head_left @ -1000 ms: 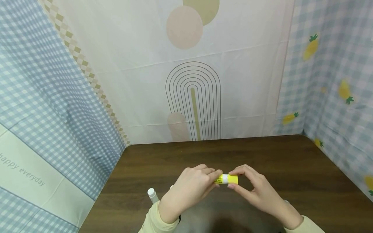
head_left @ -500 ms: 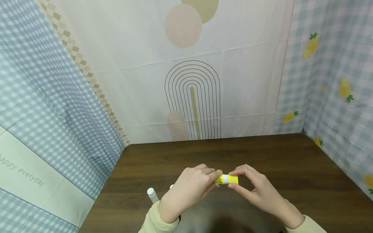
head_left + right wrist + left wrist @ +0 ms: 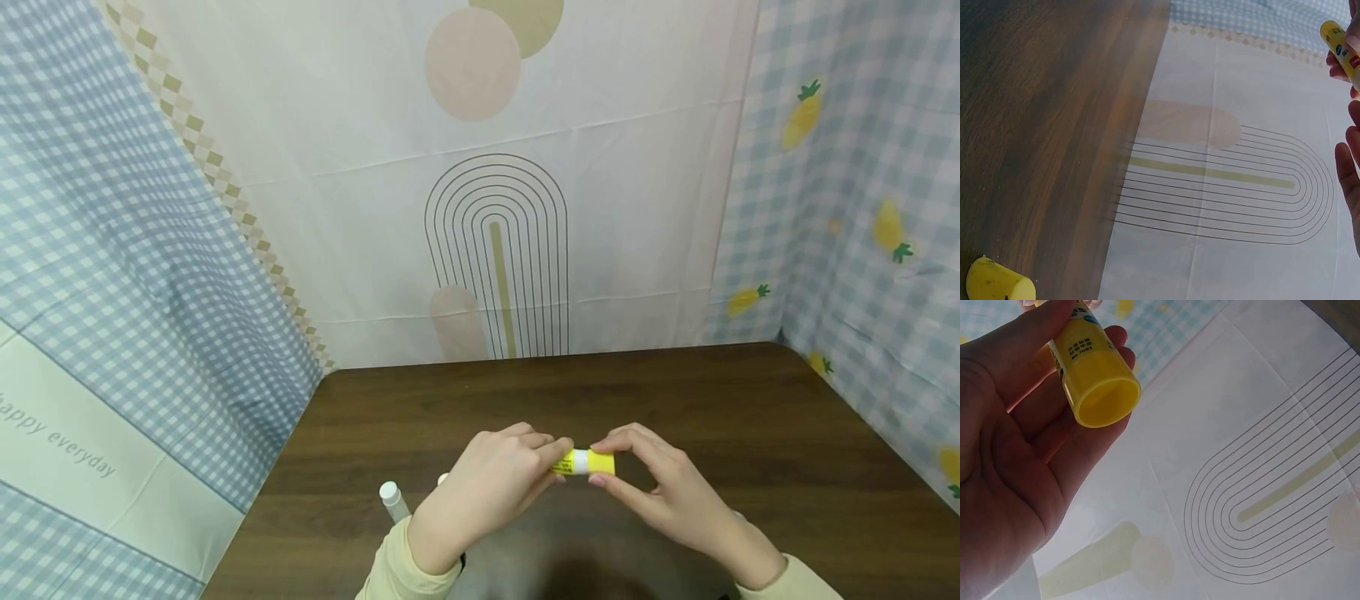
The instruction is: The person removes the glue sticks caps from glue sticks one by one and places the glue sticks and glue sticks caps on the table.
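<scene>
A yellow glue stick (image 3: 582, 462) with a white band is held level between both hands above the table. My left hand (image 3: 495, 471) grips its printed body. My right hand (image 3: 663, 483) pinches the plain yellow end between thumb and fingers. In the left wrist view the glue stick (image 3: 1100, 381) points its hollow round end at the camera, and the left hand (image 3: 1016, 431) wraps round it. At the right edge of the right wrist view are the glue stick (image 3: 1341, 50) and part of the right hand (image 3: 1349, 178); the pinch itself is cut off there.
A white-capped tube (image 3: 391, 498) stands on the brown wooden table (image 3: 360, 417), left of the left forearm. Another small white top (image 3: 442, 479) shows partly behind that hand. A yellow cylindrical piece (image 3: 999, 281) is at the lower left in the right wrist view. Patterned cloths (image 3: 637, 208) surround the table.
</scene>
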A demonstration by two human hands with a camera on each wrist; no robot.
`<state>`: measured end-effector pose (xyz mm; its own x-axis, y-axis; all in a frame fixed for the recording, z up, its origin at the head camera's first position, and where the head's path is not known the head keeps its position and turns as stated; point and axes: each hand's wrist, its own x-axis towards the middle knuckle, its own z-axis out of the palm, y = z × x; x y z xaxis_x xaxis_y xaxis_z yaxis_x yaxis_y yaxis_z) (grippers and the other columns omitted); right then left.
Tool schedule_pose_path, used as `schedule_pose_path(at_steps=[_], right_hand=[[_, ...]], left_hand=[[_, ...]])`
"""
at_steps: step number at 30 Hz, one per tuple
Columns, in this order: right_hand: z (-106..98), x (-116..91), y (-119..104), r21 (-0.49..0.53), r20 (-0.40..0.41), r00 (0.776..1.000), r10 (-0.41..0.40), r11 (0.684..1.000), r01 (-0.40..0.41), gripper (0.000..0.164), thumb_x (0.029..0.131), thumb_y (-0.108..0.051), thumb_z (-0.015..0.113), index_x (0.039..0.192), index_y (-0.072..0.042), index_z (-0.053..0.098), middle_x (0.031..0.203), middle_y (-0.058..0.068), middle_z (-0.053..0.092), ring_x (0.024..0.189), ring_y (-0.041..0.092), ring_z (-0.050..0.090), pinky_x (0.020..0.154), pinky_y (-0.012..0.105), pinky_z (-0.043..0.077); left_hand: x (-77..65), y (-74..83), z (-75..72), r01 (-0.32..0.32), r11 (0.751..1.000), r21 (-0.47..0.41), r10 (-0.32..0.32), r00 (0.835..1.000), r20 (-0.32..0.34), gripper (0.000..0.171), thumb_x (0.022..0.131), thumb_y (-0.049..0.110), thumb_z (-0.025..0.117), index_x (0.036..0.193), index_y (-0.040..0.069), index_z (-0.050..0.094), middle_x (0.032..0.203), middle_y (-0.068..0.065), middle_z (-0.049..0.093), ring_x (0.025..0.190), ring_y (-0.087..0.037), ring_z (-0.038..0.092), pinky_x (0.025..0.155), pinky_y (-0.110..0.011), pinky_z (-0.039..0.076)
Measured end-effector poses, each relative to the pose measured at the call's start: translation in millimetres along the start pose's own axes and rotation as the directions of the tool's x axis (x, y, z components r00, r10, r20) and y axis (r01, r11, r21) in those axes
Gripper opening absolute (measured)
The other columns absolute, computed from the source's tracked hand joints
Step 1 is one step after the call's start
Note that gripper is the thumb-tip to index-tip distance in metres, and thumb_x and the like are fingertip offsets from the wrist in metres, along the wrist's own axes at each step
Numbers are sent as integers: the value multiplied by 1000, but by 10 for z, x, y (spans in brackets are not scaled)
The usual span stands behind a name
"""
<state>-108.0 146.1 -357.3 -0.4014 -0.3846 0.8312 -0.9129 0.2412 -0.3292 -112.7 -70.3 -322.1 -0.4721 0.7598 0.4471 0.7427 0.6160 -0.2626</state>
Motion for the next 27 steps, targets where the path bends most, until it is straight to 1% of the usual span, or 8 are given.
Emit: schedule_pose_path(at_steps=[8,11,15,27], right_hand=[[4,-54,48,3,8,1000,7,1000,-7,38,70,1,78,104,-2,61,97,2,59,88,15,57,81,15,42],[-20,-30,5,-7,10,1000,24,1000,-24,38,69,2,78,103,-2,61,97,2,60,88,14,57,81,14,42],[-51,-31,1,-15,-1,999,42,999,-42,37,69,2,78,102,-2,62,96,2,60,87,14,58,81,14,42],[-81,-16,33,-32,-7,1000,21,999,-22,40,66,2,79,102,-1,62,95,3,61,88,15,58,81,14,42]], left_hand=[[0,1,-7,1,1000,-4,-1,1000,10,32,77,35,75,104,19,66,89,12,66,72,-6,55,53,-18,45],[-1,-1,-12,4,1000,6,-4,1000,11,32,77,35,75,104,19,67,90,12,66,72,-6,55,53,-18,45],[-9,-9,-18,11,1000,17,-11,1000,12,32,76,34,76,102,19,67,88,12,66,70,-6,54,52,-19,45],[-12,-16,-10,7,1000,25,-8,1000,17,30,77,33,75,102,19,67,87,12,65,69,-7,53,52,-19,44]])
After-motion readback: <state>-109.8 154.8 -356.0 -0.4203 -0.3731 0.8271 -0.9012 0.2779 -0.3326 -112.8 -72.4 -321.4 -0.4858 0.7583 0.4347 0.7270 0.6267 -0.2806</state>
